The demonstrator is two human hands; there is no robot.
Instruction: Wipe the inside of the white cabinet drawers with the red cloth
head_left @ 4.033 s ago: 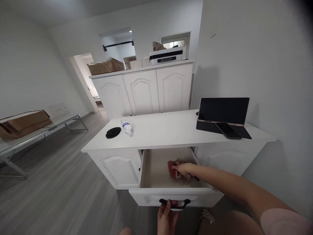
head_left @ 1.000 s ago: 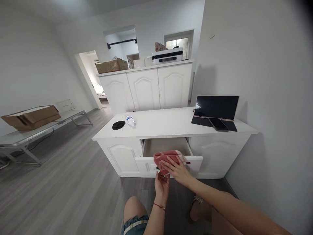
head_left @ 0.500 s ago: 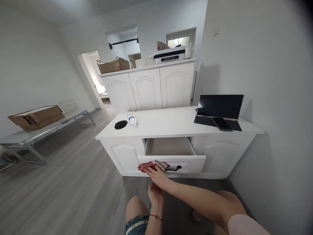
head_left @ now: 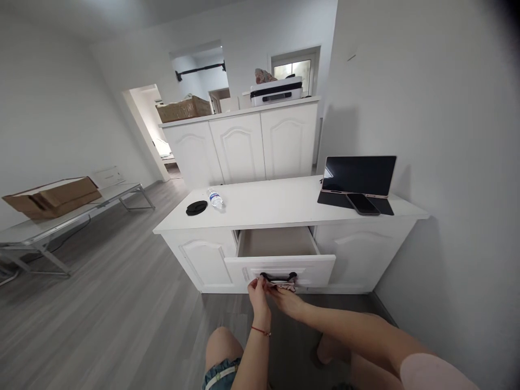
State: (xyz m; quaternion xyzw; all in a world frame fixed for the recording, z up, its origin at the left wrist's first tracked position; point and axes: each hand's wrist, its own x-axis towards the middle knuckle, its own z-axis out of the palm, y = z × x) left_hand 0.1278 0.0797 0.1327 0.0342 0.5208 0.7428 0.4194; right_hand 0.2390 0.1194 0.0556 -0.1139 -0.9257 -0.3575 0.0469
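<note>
Cloth (head_left: pixel 286 285), pinkish white where it shows, bunched just under the black handle (head_left: pixel 278 278) on the drawer front; touching the handle, most of it covered by hands and handle. Right hand (head_left: pixel 287 301) at the cloth from below, fingers bent and closed on it, tips partly hidden. Left hand (head_left: pixel 258 295) at the handle's left end, thumb and fingertips brought near each other; cannot tell whether they pinch cloth, handle or neither. Red bracelet (head_left: pixel 261 331) on left wrist.

Drawer (head_left: pixel 280 242) pulled out, pale interior in view. It sits in the middle of a white cabinet (head_left: pixel 207 262), a panelled door to each side.

Tabletop (head_left: pixel 264 203) of that cabinet, left end: flat black disc-like object (head_left: pixel 196 208), clear plastic bottle (head_left: pixel 215 199) with blue label just beside it. Right end: tablet (head_left: pixel 359 176) propped up, screen dark, on a black cover; phone (head_left: pixel 363 205) lying flat on the cover before it.

Behind: taller white cabinet (head_left: pixel 242 154), three arched-panel doors, carrying a cardboard box (head_left: pixel 184 109) and a white suitcase (head_left: pixel 276 92). Far left: open carton (head_left: pixel 54 197) on a metal-framed folding table (head_left: pixel 24 233). Grey plank floor (head_left: pixel 134 281).
</note>
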